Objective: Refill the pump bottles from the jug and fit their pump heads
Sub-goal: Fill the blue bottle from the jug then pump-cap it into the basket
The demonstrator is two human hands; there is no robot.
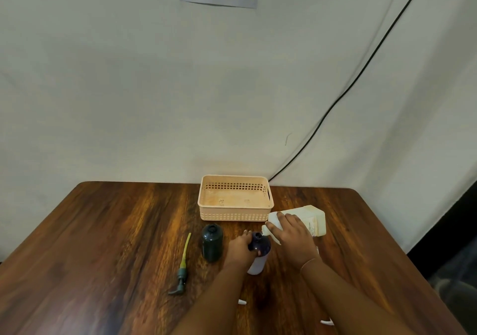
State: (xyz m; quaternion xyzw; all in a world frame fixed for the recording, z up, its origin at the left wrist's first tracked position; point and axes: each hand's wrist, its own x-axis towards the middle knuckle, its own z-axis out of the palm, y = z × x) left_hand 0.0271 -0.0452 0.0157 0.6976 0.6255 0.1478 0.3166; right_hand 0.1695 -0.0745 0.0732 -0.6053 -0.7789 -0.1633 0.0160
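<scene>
Table [103,244]: dark brown wood grain. Basket [235,216]: peach, perforated grid pattern. Jug [313,218]: cream-white. Bottles: dark green [212,243]; dark purple [260,245]. Pump head [182,270]: green, yellow-green tube.

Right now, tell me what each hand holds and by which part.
Left hand grips the dark bottle at its shoulder. Right hand holds the tilted white jug around its body near the neck.

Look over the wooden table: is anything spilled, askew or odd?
No spill shows. The green pump head with its yellow-green tube lies flat, apart from the open dark green plastic bottle. The white plastic jug is tilted by design, spout at the dark blue bottle's mouth.
</scene>
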